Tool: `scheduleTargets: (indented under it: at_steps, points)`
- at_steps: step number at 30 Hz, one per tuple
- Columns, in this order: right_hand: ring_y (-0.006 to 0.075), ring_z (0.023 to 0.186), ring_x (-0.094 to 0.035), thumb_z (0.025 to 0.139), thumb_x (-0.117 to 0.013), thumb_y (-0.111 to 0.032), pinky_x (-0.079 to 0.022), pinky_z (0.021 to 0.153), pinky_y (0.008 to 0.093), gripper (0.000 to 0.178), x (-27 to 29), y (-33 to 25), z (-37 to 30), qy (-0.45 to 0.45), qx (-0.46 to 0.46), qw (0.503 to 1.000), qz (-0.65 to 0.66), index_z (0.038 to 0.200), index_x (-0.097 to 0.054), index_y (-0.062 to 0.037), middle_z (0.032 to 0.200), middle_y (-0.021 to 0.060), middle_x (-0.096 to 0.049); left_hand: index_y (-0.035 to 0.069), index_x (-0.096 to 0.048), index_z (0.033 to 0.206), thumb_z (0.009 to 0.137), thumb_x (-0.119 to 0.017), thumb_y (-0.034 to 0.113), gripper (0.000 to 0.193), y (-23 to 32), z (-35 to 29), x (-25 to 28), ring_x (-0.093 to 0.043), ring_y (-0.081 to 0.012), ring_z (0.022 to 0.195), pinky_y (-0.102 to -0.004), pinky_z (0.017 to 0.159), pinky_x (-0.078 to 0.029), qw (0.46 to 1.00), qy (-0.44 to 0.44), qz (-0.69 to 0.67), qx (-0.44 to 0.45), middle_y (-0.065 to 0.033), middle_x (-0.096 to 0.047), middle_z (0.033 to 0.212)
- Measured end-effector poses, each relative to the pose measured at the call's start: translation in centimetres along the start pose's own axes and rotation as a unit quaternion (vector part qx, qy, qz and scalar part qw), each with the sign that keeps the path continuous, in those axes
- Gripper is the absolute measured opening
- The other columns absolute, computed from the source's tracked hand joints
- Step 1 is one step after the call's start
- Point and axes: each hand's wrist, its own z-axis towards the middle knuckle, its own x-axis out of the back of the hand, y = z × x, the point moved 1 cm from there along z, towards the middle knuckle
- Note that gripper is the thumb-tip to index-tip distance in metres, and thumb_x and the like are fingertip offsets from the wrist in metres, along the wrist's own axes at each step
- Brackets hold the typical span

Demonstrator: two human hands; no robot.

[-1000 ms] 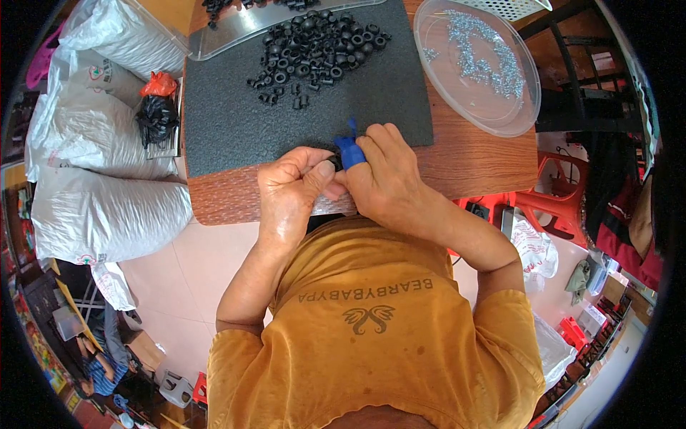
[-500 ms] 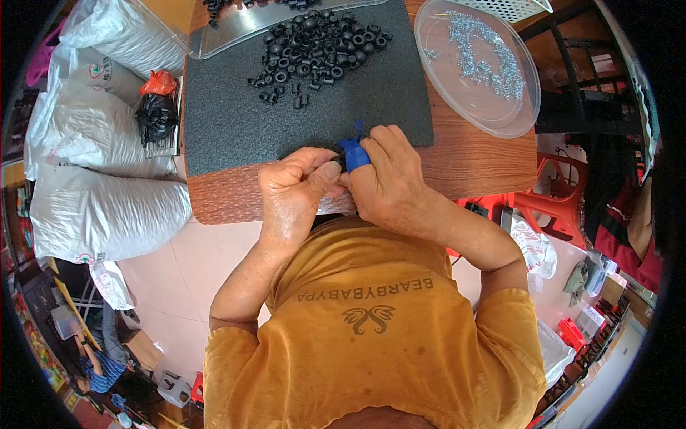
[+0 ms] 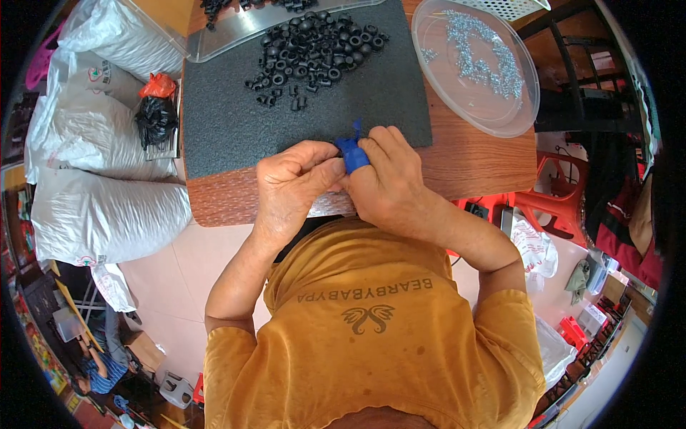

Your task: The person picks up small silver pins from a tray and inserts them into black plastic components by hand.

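My left hand (image 3: pixel 289 182) and my right hand (image 3: pixel 389 171) meet over the near edge of the table. The left thumb and fingers are pinched together around a small black part, now almost wholly hidden by the fingertips. A blue wrap (image 3: pixel 353 156), its loose end sticking up, covers a finger of my right hand. That hand is closed against the left fingertips; what it grips, if anything, is hidden. Beyond the hands, a heap of small black plastic parts (image 3: pixel 314 53), some ring-shaped and some domed, lies on a dark grey mat (image 3: pixel 221 129).
A round clear lid (image 3: pixel 475 118) holding small silvery pieces rests on the wooden table (image 3: pixel 493 161) at right. A clear tray (image 3: pixel 236 41) with more black parts stands at the back. White sacks (image 3: pixel 107 214) are stacked left; a red stool (image 3: pixel 554 204) is at right.
The left fingertips have closed further over the black part, which showed between them before. My left elbow has shifted slightly outward. The right hand stays nearly in place.
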Motion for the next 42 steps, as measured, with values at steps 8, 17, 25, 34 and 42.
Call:
scheduleTargets:
  at_steps: [8,17,25,34,42]
  points:
    - [0.0288,0.061,-0.045,0.057,-0.071,-0.012,-0.036,0.051,0.0395,0.028,0.1,0.3,0.3,0.045,-0.062,0.995,0.072,0.063,-0.045,-0.0032,0.065,0.0132,-0.045,-0.005,-0.064,0.083,0.077,-0.064,0.000,0.008,-1.4,-0.1,-0.2,-0.054,-0.0058,0.061,-0.0176,0.055,-0.043,0.993,0.088,-0.079,0.009,-0.0038,-0.063,0.071]
    - [0.0273,0.060,-0.044,0.057,-0.069,-0.012,-0.036,0.052,0.0383,0.026,-0.5,0.8,0.3,0.040,0.001,0.998,0.053,0.060,-0.044,-0.0042,0.063,0.0112,-0.043,-0.004,-0.066,0.084,0.077,-0.065,-0.002,0.007,-1.5,-0.1,-0.5,-0.052,-0.0053,0.063,-0.0179,0.058,-0.041,0.986,0.086,-0.132,0.060,-0.0022,-0.062,0.073]
    - [0.0259,0.061,-0.043,0.057,-0.067,-0.015,-0.036,0.054,0.0375,0.025,-0.2,1.1,0.1,0.020,0.023,0.999,0.044,0.061,-0.045,-0.0044,0.062,0.0100,-0.041,-0.004,-0.065,0.083,0.077,-0.064,-0.002,0.007,-1.3,-0.1,-0.7,-0.054,-0.0081,0.065,-0.0200,0.062,-0.044,0.982,0.075,-0.153,0.079,-0.0048,-0.063,0.075]
    - [0.0263,0.061,-0.043,0.057,-0.068,-0.019,-0.037,0.053,0.0371,0.028,-0.3,1.2,-0.2,0.024,0.008,0.999,0.042,0.060,-0.044,-0.0042,0.062,0.0101,-0.041,-0.007,-0.063,0.087,0.085,-0.059,0.007,0.015,-1.4,-0.4,-0.4,-0.058,-0.0132,0.057,-0.0241,0.058,-0.049,0.967,0.031,-0.207,0.142,-0.0100,-0.063,0.070]
    - [0.0275,0.063,-0.043,0.057,-0.062,-0.013,-0.036,0.054,0.0384,0.022,-0.8,1.1,-0.7,0.027,0.025,0.998,0.048,0.059,-0.042,-0.0049,0.064,0.0118,-0.042,-0.012,-0.059,0.087,0.090,-0.052,0.010,0.023,-2.1,-0.8,0.0,-0.060,-0.0204,0.053,-0.0274,0.053,-0.050,0.988,0.003,-0.132,0.084,-0.0158,-0.062,0.067]
